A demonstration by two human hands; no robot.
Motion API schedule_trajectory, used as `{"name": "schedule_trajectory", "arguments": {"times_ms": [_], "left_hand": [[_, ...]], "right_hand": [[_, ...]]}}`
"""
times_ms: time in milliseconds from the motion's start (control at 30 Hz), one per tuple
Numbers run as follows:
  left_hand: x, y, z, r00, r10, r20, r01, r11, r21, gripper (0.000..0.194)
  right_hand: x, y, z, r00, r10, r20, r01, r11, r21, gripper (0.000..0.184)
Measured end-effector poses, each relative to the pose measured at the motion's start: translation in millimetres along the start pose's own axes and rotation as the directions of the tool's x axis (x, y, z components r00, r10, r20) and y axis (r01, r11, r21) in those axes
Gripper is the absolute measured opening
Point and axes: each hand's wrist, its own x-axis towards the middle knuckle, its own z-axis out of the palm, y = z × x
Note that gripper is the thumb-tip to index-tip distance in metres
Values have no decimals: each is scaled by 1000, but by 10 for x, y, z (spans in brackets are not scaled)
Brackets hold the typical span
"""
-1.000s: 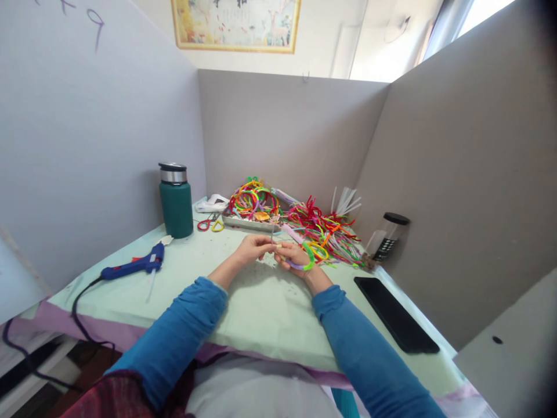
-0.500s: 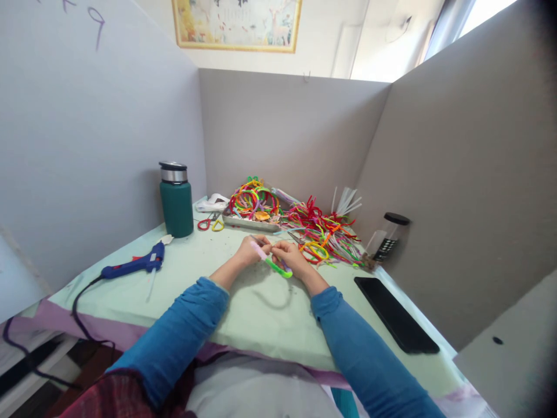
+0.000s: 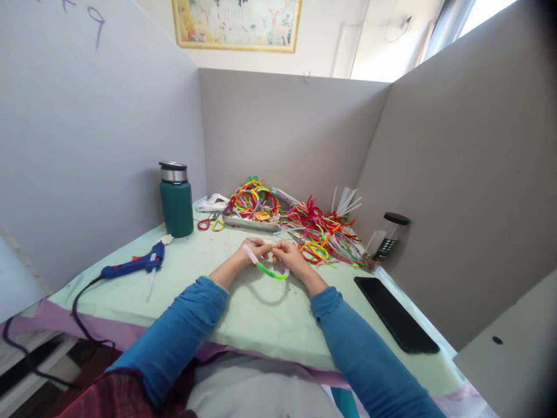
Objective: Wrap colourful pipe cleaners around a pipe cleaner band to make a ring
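Left hand (image 3: pixel 256 248) and right hand (image 3: pixel 289 255) are basically fingertip to fingertip, both pinching a fuzzy pink, green and purple ring (image 3: pixel 272 274) that bows toward the person, held up over the desk (image 3: pixel 270 328). Can't tell if its ends touch, fingers cover them. Tray (image 3: pixel 250 223) of bright loops sits behind, glue gun (image 3: pixel 134 267) off left.

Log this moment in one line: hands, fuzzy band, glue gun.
fuzzy band: curved, raised above table | left hand: by pink section | right hand: holding purple section | glue gun: on table
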Motion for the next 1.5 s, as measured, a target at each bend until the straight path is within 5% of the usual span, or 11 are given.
{"name": "schedule_trajectory", "arguments": {"times_ms": [1500], "left_hand": [[-33, 30, 20, 997, 15, -76, -18, 999, -46, 13]], "right_hand": [[19, 21, 26, 999, 27, 23, -26, 999, -32, 21]]}}
